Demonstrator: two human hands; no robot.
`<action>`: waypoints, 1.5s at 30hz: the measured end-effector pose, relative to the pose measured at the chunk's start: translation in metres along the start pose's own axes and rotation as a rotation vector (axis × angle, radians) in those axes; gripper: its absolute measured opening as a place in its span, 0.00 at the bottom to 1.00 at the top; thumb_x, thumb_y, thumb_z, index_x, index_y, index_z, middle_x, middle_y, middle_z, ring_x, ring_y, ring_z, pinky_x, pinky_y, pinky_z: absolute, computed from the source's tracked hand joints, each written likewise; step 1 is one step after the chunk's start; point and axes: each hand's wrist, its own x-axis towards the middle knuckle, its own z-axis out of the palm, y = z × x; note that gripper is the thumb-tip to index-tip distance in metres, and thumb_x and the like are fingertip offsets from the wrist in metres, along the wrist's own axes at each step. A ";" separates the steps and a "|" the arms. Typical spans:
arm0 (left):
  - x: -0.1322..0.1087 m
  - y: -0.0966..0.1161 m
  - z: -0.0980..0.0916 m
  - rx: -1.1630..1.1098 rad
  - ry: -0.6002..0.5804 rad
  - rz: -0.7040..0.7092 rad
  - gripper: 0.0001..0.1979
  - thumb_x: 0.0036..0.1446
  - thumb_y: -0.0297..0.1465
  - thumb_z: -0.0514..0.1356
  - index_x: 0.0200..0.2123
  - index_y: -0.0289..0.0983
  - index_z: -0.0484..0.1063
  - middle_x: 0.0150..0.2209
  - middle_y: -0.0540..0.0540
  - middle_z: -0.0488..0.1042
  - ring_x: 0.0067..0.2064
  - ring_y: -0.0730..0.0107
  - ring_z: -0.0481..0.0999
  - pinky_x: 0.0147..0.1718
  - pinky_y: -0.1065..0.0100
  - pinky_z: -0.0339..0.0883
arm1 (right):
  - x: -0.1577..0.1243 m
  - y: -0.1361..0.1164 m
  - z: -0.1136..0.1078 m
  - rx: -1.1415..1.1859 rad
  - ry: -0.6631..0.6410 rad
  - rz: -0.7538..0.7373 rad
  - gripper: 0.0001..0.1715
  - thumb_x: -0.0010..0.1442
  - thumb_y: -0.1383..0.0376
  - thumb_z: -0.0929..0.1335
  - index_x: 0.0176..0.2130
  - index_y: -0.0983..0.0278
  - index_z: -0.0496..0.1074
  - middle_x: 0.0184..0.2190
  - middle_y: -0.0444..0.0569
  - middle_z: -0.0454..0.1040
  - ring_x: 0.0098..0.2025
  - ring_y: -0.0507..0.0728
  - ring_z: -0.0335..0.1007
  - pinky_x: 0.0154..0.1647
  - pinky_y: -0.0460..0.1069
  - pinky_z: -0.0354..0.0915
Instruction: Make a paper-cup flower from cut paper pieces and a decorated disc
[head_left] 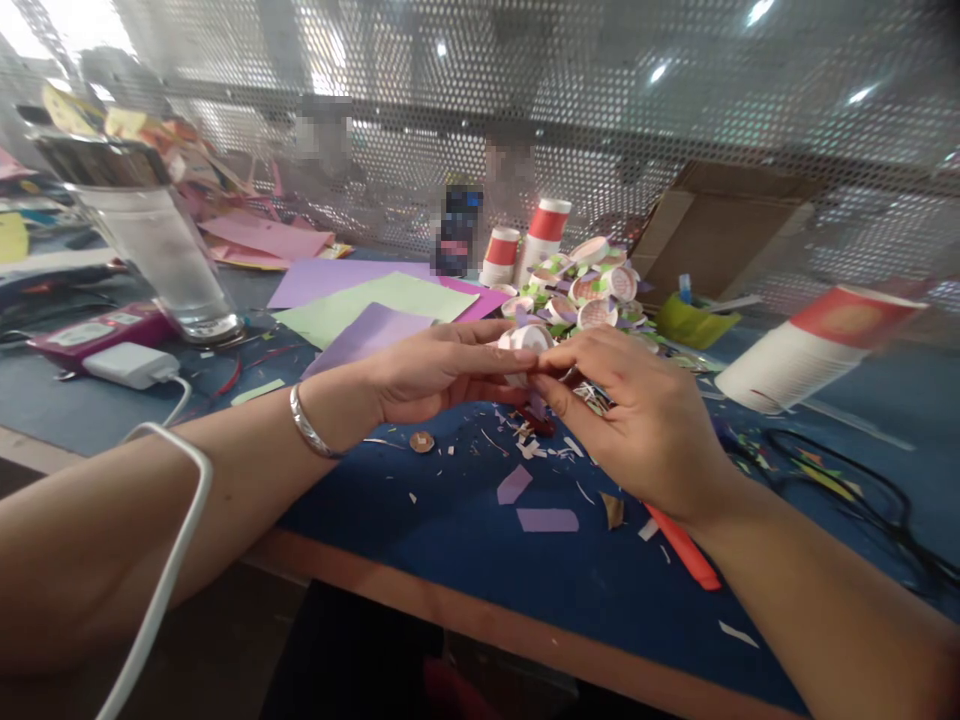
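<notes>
Gripping a small, round white paper piece [534, 339] in the left hand [435, 372], pinching its edge with the right hand [641, 415]! Working above the blue surface [450, 535].

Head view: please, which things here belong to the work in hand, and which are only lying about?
Probably in the work:
small white piece, in the left hand, right hand at it
pile of decorated white pieces
purple paper scraps

Apparently just lying about:
white adapter
tall glass
cardboard box
</notes>
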 end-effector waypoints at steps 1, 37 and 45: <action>0.000 0.000 0.000 -0.007 -0.006 0.003 0.06 0.58 0.25 0.67 0.40 0.34 0.78 0.40 0.47 0.80 0.43 0.71 0.79 0.50 0.65 0.71 | 0.000 0.000 0.000 -0.001 0.012 0.006 0.05 0.65 0.72 0.68 0.38 0.63 0.73 0.35 0.52 0.78 0.39 0.58 0.75 0.42 0.55 0.69; -0.004 -0.005 0.008 0.281 0.002 0.218 0.21 0.53 0.23 0.71 0.49 0.39 0.70 0.46 0.46 0.77 0.47 0.68 0.78 0.49 0.64 0.71 | -0.002 0.002 -0.001 -0.081 0.231 0.218 0.06 0.64 0.70 0.69 0.40 0.59 0.74 0.37 0.49 0.78 0.37 0.57 0.76 0.42 0.55 0.72; -0.004 -0.003 0.007 0.426 -0.013 0.289 0.24 0.51 0.25 0.73 0.48 0.38 0.68 0.43 0.48 0.75 0.45 0.72 0.76 0.46 0.68 0.71 | 0.000 -0.001 -0.003 -0.163 0.215 0.100 0.09 0.64 0.73 0.68 0.40 0.60 0.74 0.36 0.51 0.78 0.39 0.60 0.76 0.44 0.57 0.72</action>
